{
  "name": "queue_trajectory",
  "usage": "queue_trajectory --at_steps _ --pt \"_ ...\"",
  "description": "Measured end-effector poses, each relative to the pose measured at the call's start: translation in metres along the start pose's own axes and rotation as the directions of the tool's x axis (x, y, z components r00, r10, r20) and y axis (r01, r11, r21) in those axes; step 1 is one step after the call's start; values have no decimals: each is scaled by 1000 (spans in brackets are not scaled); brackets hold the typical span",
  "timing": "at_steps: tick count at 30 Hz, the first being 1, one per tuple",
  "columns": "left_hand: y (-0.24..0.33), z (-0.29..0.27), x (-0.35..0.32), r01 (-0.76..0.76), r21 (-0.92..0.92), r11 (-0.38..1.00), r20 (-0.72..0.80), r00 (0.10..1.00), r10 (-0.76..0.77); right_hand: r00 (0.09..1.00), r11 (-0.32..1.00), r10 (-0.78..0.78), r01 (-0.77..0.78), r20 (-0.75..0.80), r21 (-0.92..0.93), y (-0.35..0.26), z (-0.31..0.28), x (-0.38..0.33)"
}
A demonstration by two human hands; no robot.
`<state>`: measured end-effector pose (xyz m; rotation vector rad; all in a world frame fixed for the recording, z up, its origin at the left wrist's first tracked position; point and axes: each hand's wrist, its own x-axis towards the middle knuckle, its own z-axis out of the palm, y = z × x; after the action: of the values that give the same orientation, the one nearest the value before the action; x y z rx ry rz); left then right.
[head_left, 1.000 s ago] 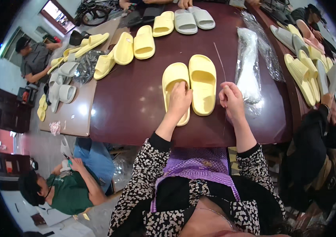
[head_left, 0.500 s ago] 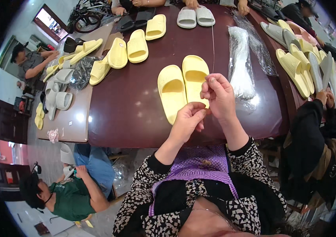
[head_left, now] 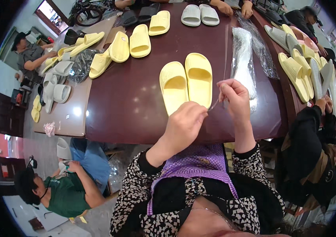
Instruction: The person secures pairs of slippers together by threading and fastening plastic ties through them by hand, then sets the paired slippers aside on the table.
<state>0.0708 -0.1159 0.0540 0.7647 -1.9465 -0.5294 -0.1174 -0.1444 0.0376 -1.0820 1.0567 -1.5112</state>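
A pair of yellow slide slippers [head_left: 199,79] lies side by side on the dark red table [head_left: 136,102], toes pointing away from me. My left hand [head_left: 186,123] is over the heel end of the left slipper, fingers pinched on a thin clear strand [head_left: 214,105]. The strand runs in a short curve across to my right hand [head_left: 234,96], which pinches it just right of the slippers. From that hand a fine line also stretches up toward the far edge. To the right lies a bundle of white strands [head_left: 242,59] in clear plastic.
More yellow slippers [head_left: 140,41] stand at the far left, with grey slippers [head_left: 191,15] at the far edge near another person's hands [head_left: 223,8]. Slippers are heaped on the right-hand table [head_left: 294,75] and the left one [head_left: 61,93]. Co-workers sit at both sides.
My hands have moved apart, the right one to the right, and the strand now shows between them. At the far edge, a person's hand has left the grey slippers.
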Motion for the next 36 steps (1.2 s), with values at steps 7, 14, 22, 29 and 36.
queue_trajectory --at_steps 7,14,22,29,36 --pt "-11 25 -33 -84 96 992 171 983 67 966 905 258 -249 -21 -345 47 -30 -32" --pt "-24 31 -55 -2 95 995 224 974 -19 957 764 266 -284 -118 -579 74 -41 -47" --pt "-52 31 -41 20 183 983 177 983 -53 995 476 -73 -27 -70 -879 65 -26 -22" --pt "-110 27 -9 22 193 981 78 996 -38 989 259 -135 -17 -54 -966 63 0 24" --pt "-139 27 6 48 199 979 53 997 -60 983 304 -179 88 34 -949 73 12 46"
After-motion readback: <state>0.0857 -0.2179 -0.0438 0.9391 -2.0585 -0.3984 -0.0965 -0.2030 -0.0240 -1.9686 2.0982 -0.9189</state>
